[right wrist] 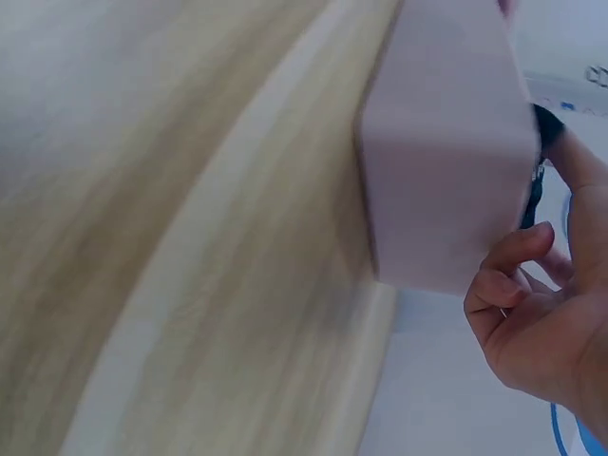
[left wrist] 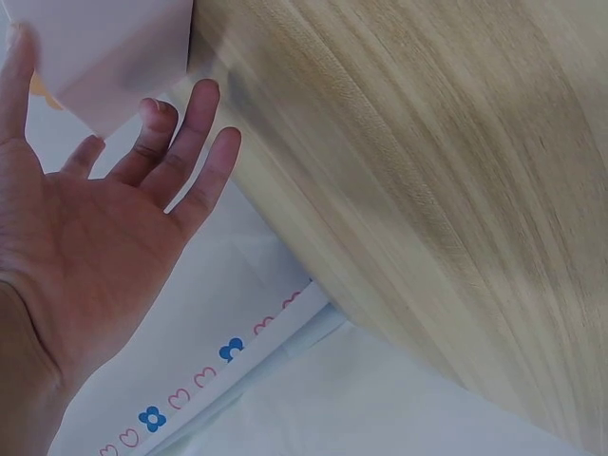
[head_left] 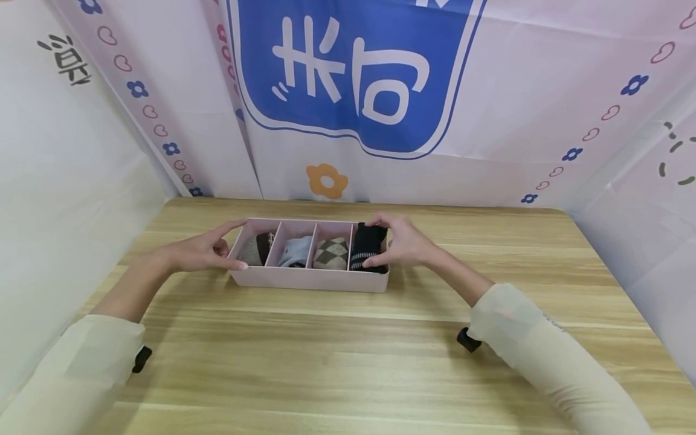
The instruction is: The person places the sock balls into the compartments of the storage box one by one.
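Note:
A pink divided storage box (head_left: 310, 279) stands on the table, a rolled sock in each of its compartments. My left hand (head_left: 198, 249) grips the box's left end, thumb at the front corner and index finger at the back corner. In the left wrist view the other fingers of this hand (left wrist: 104, 247) curl loosely beside the box (left wrist: 123, 57). At the right end my right hand (head_left: 405, 241) holds a black sock (head_left: 365, 244) between thumb and forefinger inside the compartment. The right wrist view shows the black sock (right wrist: 548, 128) mostly hidden behind the box wall (right wrist: 446, 209).
The other compartments hold a grey-brown sock (head_left: 252, 251), a light blue sock (head_left: 296, 251) and an argyle sock (head_left: 331, 254). The wooden table (head_left: 304, 362) meets a printed cloth backdrop (head_left: 522, 109) just behind the box, with cloth walls at both sides.

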Demonstrator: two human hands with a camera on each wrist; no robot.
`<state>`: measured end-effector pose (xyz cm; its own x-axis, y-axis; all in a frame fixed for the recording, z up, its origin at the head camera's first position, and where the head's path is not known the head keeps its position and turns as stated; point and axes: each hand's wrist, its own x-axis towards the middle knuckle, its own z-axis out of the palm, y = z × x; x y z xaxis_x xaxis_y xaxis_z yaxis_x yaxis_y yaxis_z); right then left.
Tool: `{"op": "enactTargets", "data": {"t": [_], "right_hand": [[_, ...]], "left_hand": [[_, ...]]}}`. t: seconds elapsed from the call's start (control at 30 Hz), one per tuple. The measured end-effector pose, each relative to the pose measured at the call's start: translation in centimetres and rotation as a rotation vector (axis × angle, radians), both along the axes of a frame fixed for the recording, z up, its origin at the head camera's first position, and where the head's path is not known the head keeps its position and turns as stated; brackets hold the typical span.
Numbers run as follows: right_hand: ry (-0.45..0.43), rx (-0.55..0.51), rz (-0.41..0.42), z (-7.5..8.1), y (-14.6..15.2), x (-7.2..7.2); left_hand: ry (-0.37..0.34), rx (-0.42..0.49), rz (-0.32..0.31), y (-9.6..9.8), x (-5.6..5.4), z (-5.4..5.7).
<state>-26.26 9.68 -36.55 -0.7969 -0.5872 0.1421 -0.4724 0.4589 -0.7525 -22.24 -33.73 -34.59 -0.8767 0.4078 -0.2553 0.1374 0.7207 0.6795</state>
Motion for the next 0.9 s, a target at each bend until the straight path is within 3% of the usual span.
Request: {"op": "enactTargets", "data": {"t": [0.2, 0.53, 0.77, 0.9], "right_hand": [[0.065, 0.103, 0.0, -0.7, -0.2, -0.1], [0.036, 0.141, -0.015, -0.3, 0.3, 0.0], [-0.088, 0.047, -0.013, 0.7, 2.5, 0.7], [-0.062, 0.016, -0.018, 1.3, 4.9, 1.5]], "left_hand": [[0.005, 0.003, -0.004, 0.1, -0.2, -0.1], [0.002, 0.009, -0.016, 0.3, -0.5, -0.1], [0.014, 0.008, -0.03, 0.0, -0.2, -0.1], [-0.006, 0.026, -0.033, -0.2, 0.0, -0.3]]}}
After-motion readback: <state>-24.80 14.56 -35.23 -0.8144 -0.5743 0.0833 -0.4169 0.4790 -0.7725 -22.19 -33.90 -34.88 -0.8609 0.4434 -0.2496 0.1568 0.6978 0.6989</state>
